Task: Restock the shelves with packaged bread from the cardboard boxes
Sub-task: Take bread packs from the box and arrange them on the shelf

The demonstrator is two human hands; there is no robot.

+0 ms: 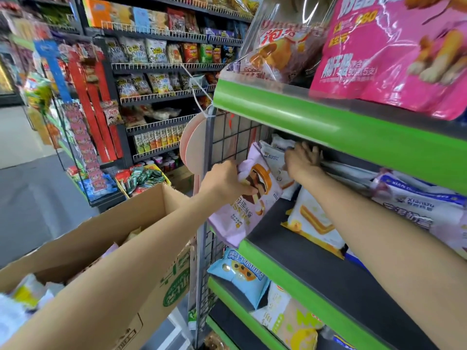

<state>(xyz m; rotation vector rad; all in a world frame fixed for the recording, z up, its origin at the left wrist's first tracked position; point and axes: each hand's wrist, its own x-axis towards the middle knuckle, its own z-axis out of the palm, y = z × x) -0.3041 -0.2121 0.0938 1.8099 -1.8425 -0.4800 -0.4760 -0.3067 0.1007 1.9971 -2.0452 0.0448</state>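
The left hand (228, 181) grips a glossy lilac plastic bread packet (249, 195) tilted at the corner of the dark, green-edged shelf (316, 251), while the right hand (302, 160) rests with fingers spread on crinkly white packets (274, 157) further in, above the open cardboard box (141, 261).

I'm standing in a small grocery shop: at one o'clock, green-edged shelves (298, 127) hold packaged bread and a big pink packet (394, 54); at eleven o'clock, black wire-fronted racks (161, 66) are crammed with crisp bags (156, 50), and hanging strips of snacks (83, 140) dangle by the aisle floor (27, 188) at nine o'clock
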